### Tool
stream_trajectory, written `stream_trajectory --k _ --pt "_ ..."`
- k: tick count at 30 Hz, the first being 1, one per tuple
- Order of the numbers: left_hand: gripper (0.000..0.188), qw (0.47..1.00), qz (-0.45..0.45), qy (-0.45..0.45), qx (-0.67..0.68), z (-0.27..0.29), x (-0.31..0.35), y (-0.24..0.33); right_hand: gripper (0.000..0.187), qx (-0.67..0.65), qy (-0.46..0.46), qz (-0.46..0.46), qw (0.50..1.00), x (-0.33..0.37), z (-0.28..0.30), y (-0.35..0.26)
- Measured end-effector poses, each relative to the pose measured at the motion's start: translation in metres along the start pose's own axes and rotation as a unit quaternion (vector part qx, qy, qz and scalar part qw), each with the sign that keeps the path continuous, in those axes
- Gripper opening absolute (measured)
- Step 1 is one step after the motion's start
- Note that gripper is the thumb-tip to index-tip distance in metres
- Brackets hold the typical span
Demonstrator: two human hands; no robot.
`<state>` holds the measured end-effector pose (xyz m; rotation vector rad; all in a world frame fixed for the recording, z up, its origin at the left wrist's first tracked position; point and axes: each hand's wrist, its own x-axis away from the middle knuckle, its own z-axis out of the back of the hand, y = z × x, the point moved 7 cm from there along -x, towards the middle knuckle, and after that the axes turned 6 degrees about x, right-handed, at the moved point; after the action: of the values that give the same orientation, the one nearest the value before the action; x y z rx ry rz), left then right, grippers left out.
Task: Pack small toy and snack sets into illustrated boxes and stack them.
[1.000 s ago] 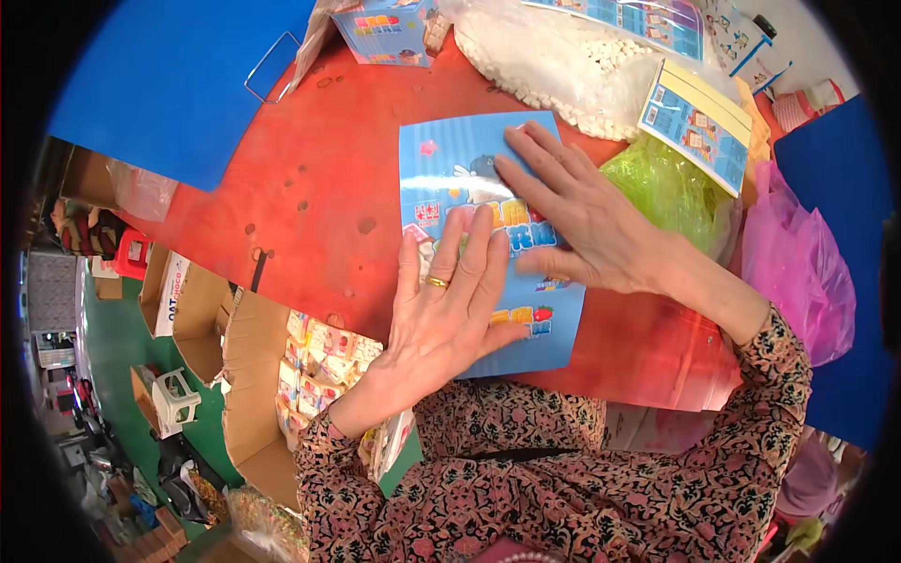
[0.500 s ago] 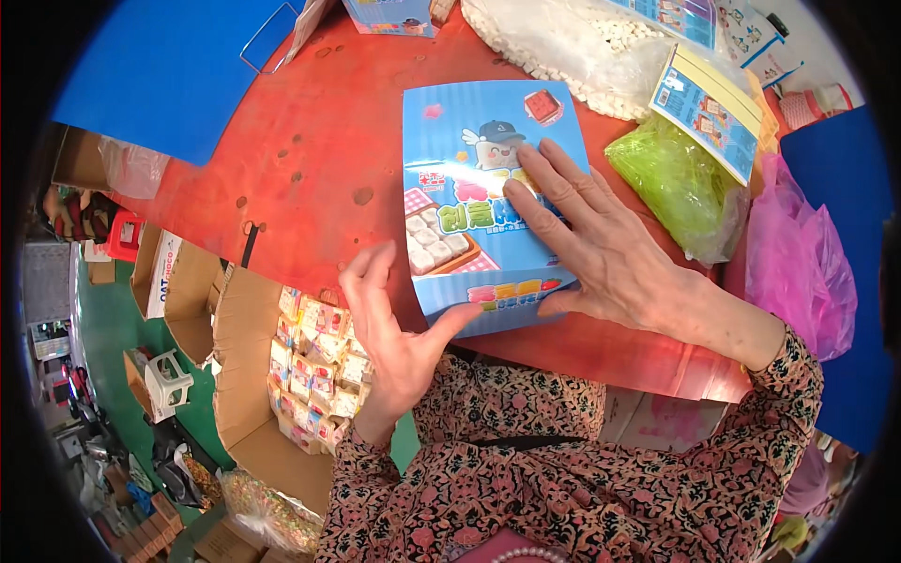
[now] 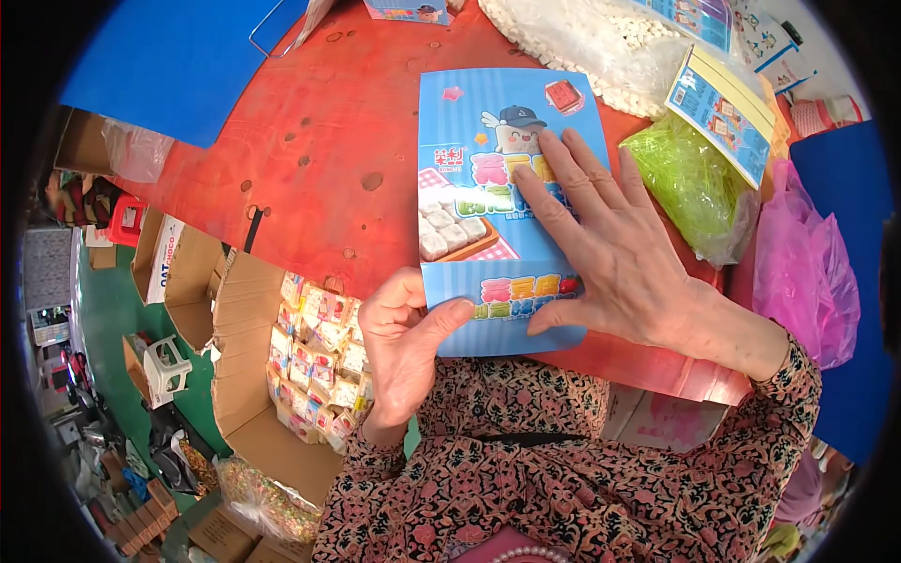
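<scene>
A blue printed cardboard box (image 3: 469, 239) lies on the red table in front of me, its near end by the table's front edge. On its top is a cartoon with a cap and a picture of white sweets. My left hand (image 3: 405, 342) grips the near left corner, thumb on the near end face and fingers curled, partly hidden, at the left side. Flat on the right part of the top rests my right hand (image 3: 615, 239), its fingers spread and its thumb low over the near end.
On the red table (image 3: 319, 141), a clear bag of small white pieces (image 3: 601, 56), a bag of lime-green stuff (image 3: 690, 183) and flat printed cartons (image 3: 723, 117) lie beyond and right. A pink plastic bag (image 3: 802, 267) hangs right. An opened carton of small packets (image 3: 319, 361) stands lower left.
My left hand has closed from spread fingers onto the box's near left corner. The box appears slightly nearer to me, with more of its near end showing. My right hand stays flat on top.
</scene>
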<state>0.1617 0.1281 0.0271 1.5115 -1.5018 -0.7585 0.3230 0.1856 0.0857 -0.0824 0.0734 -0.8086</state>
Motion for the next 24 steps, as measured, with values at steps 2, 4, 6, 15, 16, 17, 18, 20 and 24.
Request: stream_trajectory --k 2,4,6,15,16,17,18,20,24 --pt "0.014 1.000 -0.002 0.012 0.013 -0.003 0.002 0.004 0.110 0.012 0.020 0.006 1.000 -0.002 0.001 -0.005" --pt "0.015 0.998 0.024 0.006 0.050 -0.007 0.002 0.004 0.108 0.028 0.019 0.002 0.999 -0.004 0.003 -0.007" --pt "0.018 0.997 0.040 -0.012 0.061 -0.011 0.001 0.009 0.111 0.024 -0.005 -0.009 1.000 -0.005 0.007 -0.008" --pt "0.024 0.992 0.047 -0.055 0.101 -0.020 -0.008 0.015 0.093 -0.058 0.006 -0.001 0.998 -0.007 0.031 -0.011" --pt "0.025 0.994 0.037 -0.056 0.090 -0.022 -0.009 0.019 0.086 -0.082 0.013 -0.003 0.997 -0.008 0.033 -0.010" --pt "0.024 0.996 0.035 -0.041 0.065 -0.026 -0.013 0.025 0.086 -0.085 0.008 -0.005 0.996 -0.008 0.033 -0.008" --pt "0.024 0.997 0.024 -0.042 0.063 -0.028 -0.017 0.029 0.080 -0.086 0.026 0.005 0.996 -0.010 0.037 -0.007" --pt "0.025 0.996 0.007 -0.056 0.062 -0.032 -0.027 0.034 0.066 -0.132 0.149 0.067 0.978 -0.016 0.044 -0.002" --pt "0.028 0.994 -0.005 -0.066 0.085 -0.036 -0.041 0.041 0.062 -0.178 0.109 0.051 0.977 -0.019 0.057 0.012"
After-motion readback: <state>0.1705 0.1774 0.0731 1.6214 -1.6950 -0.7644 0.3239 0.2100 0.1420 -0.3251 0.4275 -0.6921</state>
